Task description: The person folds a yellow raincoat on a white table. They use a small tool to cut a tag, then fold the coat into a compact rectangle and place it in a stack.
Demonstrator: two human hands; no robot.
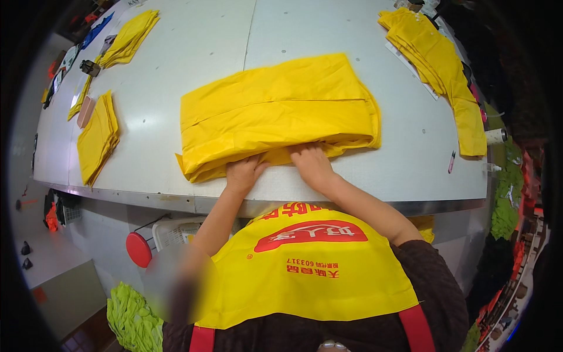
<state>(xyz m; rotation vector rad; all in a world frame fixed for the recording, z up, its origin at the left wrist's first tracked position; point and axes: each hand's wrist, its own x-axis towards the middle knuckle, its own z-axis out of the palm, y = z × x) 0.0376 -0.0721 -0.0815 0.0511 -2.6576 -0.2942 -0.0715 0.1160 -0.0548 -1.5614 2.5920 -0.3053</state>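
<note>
A bundle of yellow fabric (270, 114), folded into a wide layered rectangle, lies on the pale table in front of me. My left hand (245, 174) is at its near edge, left of the middle, with the thumb showing and the fingers closed on the cloth's lower layers. To the right of it, my right hand (312, 164) grips the same near edge. Its fingertips are tucked into the fold and partly hidden. Some creases run along the bundle's top, and a loose corner sticks out at its near left.
Stacks of yellow fabric lie at the left (98, 141), far left (130, 38) and right (431, 56). A small pink-and-black tool (451, 162) and a thread cone (496, 136) sit near the right edge. Below the table's front edge are a red round stool (139, 250) and a white basket (170, 233).
</note>
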